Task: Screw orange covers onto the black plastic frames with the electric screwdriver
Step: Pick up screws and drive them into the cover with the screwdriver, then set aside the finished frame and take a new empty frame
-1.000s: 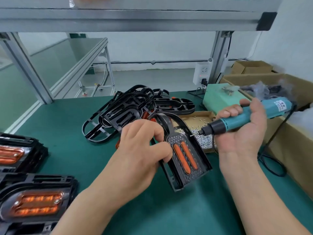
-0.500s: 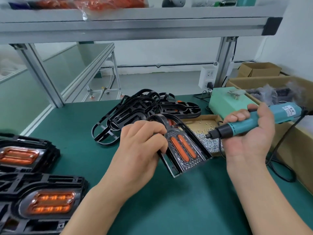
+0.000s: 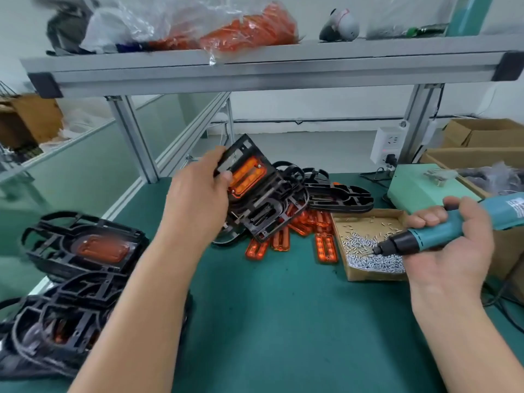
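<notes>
Our left hand [image 3: 197, 202] pinches a frame [image 3: 255, 154] above the desk [image 3: 283, 307]; our right hand [image 3: 450, 253] wraps its fingers [image 3: 425, 219] round the screwdriver [image 3: 442, 234].

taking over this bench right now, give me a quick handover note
Left hand grips a black frame with an orange cover seated in it, raised over the pile of bare frames.
Right hand holds the electric screwdriver, its bit over the cardboard box of screws.
Loose orange covers lie on the green mat beside that box.
Done: covered frames stacked at the left.
Left: one screw head shows on the held cover; check the rest, then cover the bare frames.
</notes>
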Demonstrator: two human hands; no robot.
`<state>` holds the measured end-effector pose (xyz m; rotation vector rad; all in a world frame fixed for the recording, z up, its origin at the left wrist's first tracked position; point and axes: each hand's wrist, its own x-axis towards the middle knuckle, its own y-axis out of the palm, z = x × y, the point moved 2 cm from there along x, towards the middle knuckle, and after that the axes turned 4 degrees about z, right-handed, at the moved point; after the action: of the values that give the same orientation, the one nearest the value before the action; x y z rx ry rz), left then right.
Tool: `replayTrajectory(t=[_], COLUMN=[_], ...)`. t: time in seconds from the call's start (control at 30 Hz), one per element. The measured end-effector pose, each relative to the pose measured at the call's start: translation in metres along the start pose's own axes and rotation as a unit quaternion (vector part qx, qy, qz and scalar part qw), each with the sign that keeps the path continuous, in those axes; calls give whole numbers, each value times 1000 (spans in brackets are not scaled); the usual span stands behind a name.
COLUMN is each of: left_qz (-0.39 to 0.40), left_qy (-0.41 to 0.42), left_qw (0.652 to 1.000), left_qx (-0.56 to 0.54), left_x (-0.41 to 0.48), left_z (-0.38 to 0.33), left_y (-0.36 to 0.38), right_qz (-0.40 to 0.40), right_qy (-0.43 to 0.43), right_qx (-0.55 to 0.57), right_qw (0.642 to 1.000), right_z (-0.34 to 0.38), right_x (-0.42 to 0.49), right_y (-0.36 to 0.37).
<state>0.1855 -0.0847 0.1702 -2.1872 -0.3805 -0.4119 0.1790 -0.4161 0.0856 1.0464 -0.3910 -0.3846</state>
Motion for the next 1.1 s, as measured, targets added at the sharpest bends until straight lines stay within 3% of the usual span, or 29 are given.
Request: replayTrajectory(t=[0.2,0.37,0.7,0.9,1.1], left_qz=[112,195,355,362,401], left_qy=[-70,-106,-125,-100,-147], left_qw=[971,930,880,884,861], left_qx=[201,293,288,278,276], left_x=[80,123,151,161,150], left_z=[29,73,169,181,199], left_y=[-34,-41,-41,-22,-9], right_qz=[14,19,35,37,37], right_qy=[16,34,56,53,57], right_qx=[-2,-12,-33,-40,-49], right_qw=[1000,999,997,997,997], right_z=[-4,-8,-10,-10,-11], right_x=[-4,-8,-8,-7,-7], right_y=[2,6,8,7,8])
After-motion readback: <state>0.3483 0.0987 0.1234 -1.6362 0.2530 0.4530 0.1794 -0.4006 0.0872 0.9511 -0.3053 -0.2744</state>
